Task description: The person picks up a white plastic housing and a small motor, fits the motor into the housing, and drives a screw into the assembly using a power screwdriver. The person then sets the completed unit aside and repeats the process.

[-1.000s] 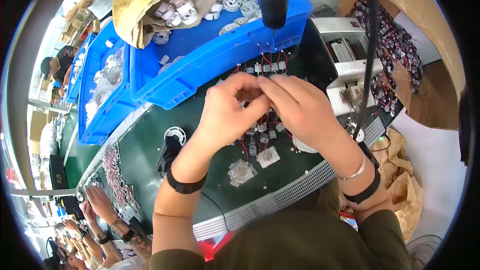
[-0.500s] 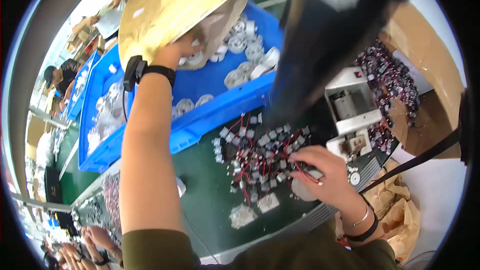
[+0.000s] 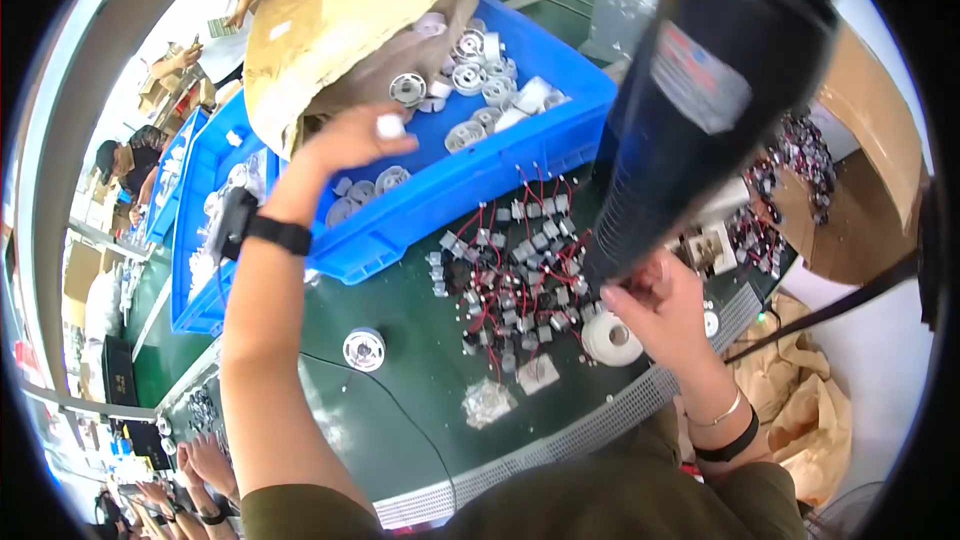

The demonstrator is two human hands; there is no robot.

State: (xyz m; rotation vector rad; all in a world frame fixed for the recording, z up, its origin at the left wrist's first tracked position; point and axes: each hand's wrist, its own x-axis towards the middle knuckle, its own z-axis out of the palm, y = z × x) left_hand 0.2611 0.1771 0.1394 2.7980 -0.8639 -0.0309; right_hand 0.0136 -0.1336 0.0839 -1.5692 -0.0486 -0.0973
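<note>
My left hand (image 3: 350, 140) is closed on a small white plastic part (image 3: 390, 126), above the near left side of a blue bin (image 3: 560, 145). White round plastic housings (image 3: 470, 77) lie in that bin, some at the mouth of a tan paper sack (image 3: 350, 20). Fingers bent together, my right hand (image 3: 665, 315) is beside the lower tip of a black cylindrical tool (image 3: 660, 140), which partly covers the fingertips; what they hold cannot be made out. Just under this hand sits a white round part (image 3: 612, 339). Left of it spreads a pile of small motors with red wires (image 3: 515, 280).
Another white housing (image 3: 364, 349) stands on the green table (image 3: 400, 400) by a thin cable. A small grey machine (image 3: 710, 248) is behind my right hand, near a carton (image 3: 860, 190) and more wired motors (image 3: 805, 160). Other people's hands (image 3: 205, 465) show at lower left.
My left hand has come out of the sack toward me with the white part. My right hand has moved up to the black tool's tip, and the tool now appears further right.
</note>
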